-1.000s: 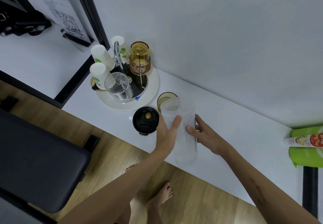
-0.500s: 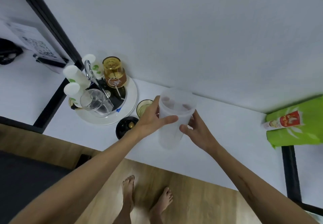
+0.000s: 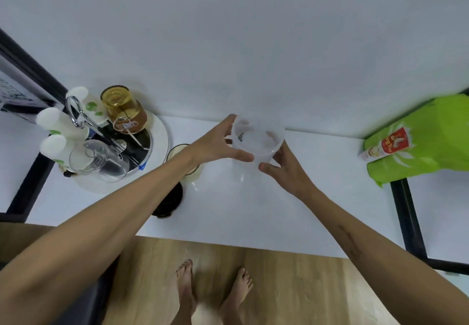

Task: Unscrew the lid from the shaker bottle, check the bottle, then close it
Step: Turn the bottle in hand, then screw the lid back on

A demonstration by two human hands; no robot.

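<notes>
Raised since a second ago: the translucent plastic shaker bottle, then held low over the near edge of the white shelf, is now up toward the wall with its open mouth tipped to the head camera. Camera has lifted with it; more wall shows, less floor.

Head view, the only one:
- Left hand wraps the bottle's left side near the rim, thumb across the front, fingers round the far side. Closed on it.
- Right hand cups the lower right of the bottle, thumb on the near face. Also gripping it.
- Bottle sits between the two hands, touching both, tilted; nothing visible inside, though the walls are cloudy.
- Round black screw lid lies on the shelf to the near left, mostly hidden under the left forearm, well apart from the bottle.
- Left of that: amber-rimmed glass just beside a white round tray of cups. Green bag far right.

Judgement: lid is off and the check is under way. Closing is left; the left hand is nearer the lid.
</notes>
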